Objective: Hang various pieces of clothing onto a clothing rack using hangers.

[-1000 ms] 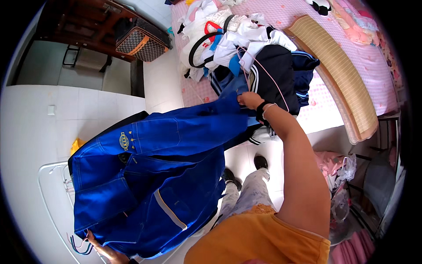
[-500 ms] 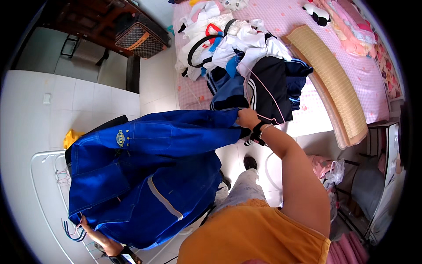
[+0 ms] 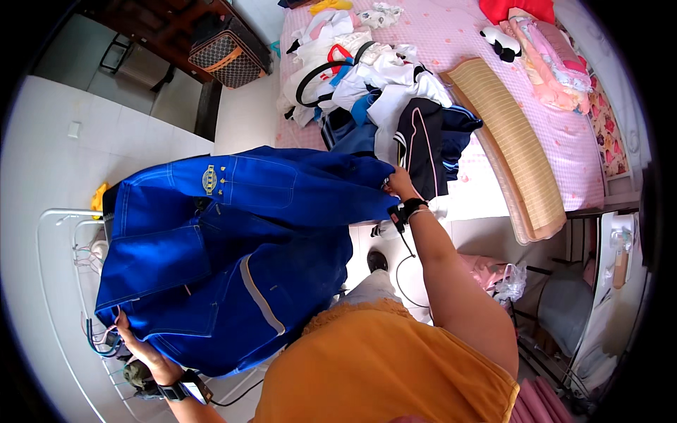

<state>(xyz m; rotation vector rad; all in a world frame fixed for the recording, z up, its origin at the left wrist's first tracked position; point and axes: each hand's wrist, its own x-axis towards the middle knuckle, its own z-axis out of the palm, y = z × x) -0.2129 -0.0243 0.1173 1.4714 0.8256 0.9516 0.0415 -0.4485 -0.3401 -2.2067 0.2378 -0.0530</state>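
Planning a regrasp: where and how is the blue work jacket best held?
Pinch the blue work jacket at its narrow end, probably from the right, where the right hand holds it: it tapers there, away from its broad, draped part.

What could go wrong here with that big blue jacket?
The jacket, held by the right hand close to the clothes pile, might catch a garment and drag it off the bed.

The cable dangling below that hand could snag on the fabric.

Near the left hand, hangers might tangle with the jacket's edge.
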